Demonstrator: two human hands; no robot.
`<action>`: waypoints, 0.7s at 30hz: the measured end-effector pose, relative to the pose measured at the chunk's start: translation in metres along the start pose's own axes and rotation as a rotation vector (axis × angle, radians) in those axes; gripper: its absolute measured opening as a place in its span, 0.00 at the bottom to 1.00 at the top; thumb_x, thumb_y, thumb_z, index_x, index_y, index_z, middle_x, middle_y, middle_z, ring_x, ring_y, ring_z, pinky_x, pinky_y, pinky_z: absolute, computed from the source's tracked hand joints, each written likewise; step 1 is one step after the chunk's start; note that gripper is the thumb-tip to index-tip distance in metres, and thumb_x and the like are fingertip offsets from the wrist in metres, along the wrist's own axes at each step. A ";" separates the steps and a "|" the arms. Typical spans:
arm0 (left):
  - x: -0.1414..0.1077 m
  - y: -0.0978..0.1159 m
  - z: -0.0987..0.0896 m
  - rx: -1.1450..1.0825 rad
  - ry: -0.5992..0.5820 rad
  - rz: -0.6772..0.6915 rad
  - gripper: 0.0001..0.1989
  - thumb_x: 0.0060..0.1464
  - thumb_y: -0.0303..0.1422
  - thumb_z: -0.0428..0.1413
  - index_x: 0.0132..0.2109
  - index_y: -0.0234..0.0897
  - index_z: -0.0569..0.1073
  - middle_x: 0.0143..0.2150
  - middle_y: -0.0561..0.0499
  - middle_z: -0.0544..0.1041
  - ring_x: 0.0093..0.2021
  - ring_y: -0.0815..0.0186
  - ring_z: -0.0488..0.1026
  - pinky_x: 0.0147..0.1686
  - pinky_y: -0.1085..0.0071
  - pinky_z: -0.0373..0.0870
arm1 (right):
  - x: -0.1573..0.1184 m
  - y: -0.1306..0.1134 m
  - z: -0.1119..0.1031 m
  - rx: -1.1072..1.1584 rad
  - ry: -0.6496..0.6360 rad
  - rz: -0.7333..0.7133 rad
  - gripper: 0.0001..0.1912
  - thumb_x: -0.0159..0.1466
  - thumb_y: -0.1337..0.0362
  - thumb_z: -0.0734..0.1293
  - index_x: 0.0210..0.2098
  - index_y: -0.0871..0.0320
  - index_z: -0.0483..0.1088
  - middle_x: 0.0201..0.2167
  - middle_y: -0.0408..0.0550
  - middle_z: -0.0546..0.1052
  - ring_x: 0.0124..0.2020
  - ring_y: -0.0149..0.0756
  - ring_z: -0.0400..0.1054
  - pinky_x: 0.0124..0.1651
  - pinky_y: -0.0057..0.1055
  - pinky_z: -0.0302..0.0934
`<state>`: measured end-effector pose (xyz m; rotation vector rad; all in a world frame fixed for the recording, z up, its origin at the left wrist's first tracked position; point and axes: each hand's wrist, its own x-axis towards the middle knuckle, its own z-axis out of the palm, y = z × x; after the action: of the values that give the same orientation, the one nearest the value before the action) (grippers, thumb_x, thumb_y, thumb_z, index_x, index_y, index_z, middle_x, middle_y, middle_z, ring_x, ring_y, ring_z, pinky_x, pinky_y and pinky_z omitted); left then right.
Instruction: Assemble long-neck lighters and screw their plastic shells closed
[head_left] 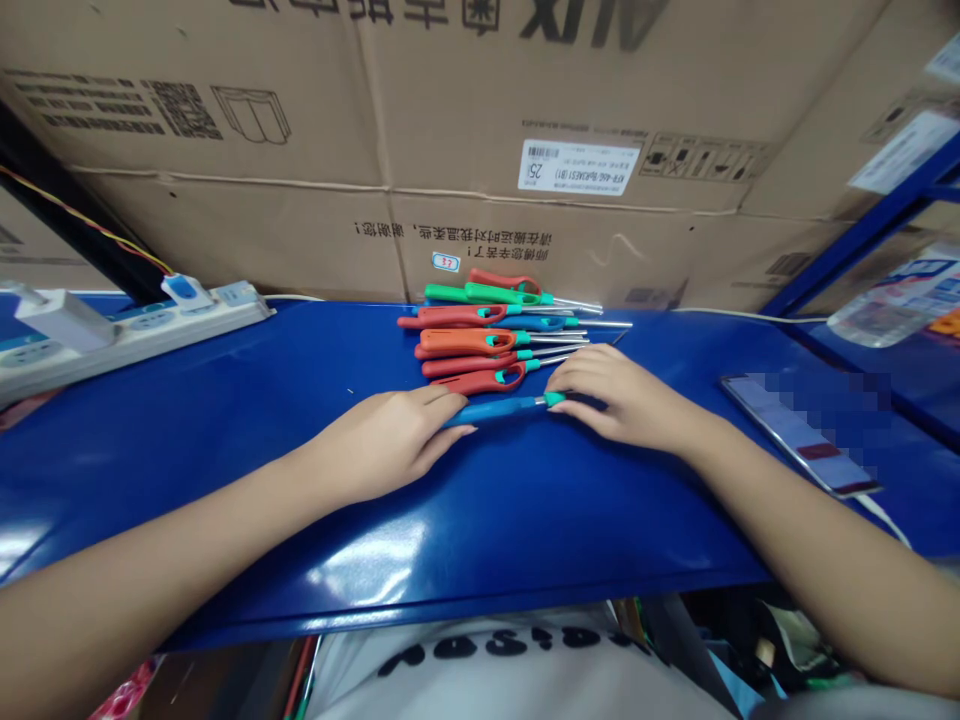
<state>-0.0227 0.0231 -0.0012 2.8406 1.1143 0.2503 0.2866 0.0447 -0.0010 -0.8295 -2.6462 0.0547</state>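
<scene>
A blue long-necked lighter (499,411) lies level across the space between my hands, just above or on the tabletop. My left hand (397,440) is wrapped round its handle end. At the other end, the thumb and fingers of my right hand (619,400) pinch a small green piece (554,398), with a short bit of metal showing beside it. My right hand hides whatever lies beyond. Just behind my hands rests a pile of similar lighters, including a red one (480,380), an orange one (457,342) and a green one (495,294), metal necks pointing right.
A large cardboard box (300,230) stands along the back of the blue table (450,540). A white power strip (142,330) with plugs sits at the left. On the right are a phone (802,430) with a cable and a clear plastic bottle (892,305).
</scene>
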 end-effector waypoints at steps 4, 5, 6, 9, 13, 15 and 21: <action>-0.001 0.002 0.003 -0.040 -0.001 0.031 0.18 0.71 0.41 0.45 0.53 0.35 0.72 0.49 0.43 0.79 0.46 0.54 0.80 0.45 0.59 0.76 | 0.003 -0.013 0.008 0.031 -0.011 -0.006 0.10 0.72 0.60 0.62 0.44 0.59 0.72 0.42 0.53 0.79 0.45 0.41 0.71 0.53 0.41 0.61; -0.001 0.002 0.004 -0.047 0.004 0.038 0.18 0.71 0.41 0.45 0.53 0.35 0.72 0.49 0.42 0.79 0.46 0.54 0.80 0.45 0.59 0.77 | 0.003 -0.015 0.009 0.028 -0.014 -0.004 0.10 0.72 0.60 0.62 0.44 0.59 0.71 0.42 0.53 0.78 0.45 0.41 0.71 0.52 0.40 0.61; -0.001 0.001 0.005 -0.055 0.013 0.043 0.18 0.71 0.41 0.45 0.54 0.34 0.72 0.49 0.42 0.79 0.46 0.54 0.80 0.45 0.58 0.77 | 0.003 -0.017 0.010 0.017 -0.015 0.001 0.10 0.73 0.60 0.61 0.44 0.59 0.71 0.43 0.53 0.78 0.45 0.41 0.71 0.52 0.40 0.61; -0.002 0.001 0.007 -0.104 0.047 0.060 0.18 0.71 0.41 0.45 0.53 0.33 0.72 0.49 0.42 0.80 0.46 0.54 0.80 0.45 0.59 0.76 | 0.004 -0.022 0.013 -0.053 0.008 0.011 0.11 0.73 0.61 0.60 0.43 0.61 0.71 0.42 0.53 0.79 0.42 0.40 0.71 0.48 0.38 0.61; -0.001 0.003 0.008 -0.230 0.057 0.076 0.15 0.69 0.39 0.48 0.48 0.33 0.74 0.43 0.44 0.81 0.42 0.57 0.79 0.42 0.64 0.74 | 0.004 -0.029 0.016 -0.177 0.040 -0.037 0.12 0.73 0.62 0.59 0.42 0.62 0.71 0.40 0.53 0.79 0.37 0.40 0.71 0.42 0.36 0.60; 0.000 0.005 0.009 -0.295 0.043 0.062 0.14 0.68 0.38 0.49 0.42 0.34 0.75 0.37 0.47 0.80 0.36 0.61 0.78 0.37 0.67 0.72 | 0.003 -0.031 0.019 -0.214 0.056 -0.058 0.12 0.73 0.62 0.59 0.41 0.62 0.72 0.39 0.53 0.80 0.36 0.40 0.70 0.40 0.36 0.59; 0.002 0.009 0.011 -0.547 -0.029 -0.110 0.20 0.66 0.43 0.50 0.30 0.35 0.71 0.23 0.54 0.71 0.22 0.69 0.66 0.23 0.73 0.59 | 0.000 -0.031 0.027 -0.139 0.115 -0.063 0.10 0.72 0.65 0.59 0.41 0.62 0.71 0.37 0.54 0.79 0.34 0.39 0.69 0.38 0.35 0.61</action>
<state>-0.0131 0.0180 -0.0110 2.2894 1.0030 0.4289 0.2599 0.0209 -0.0215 -0.7677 -2.5881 -0.1896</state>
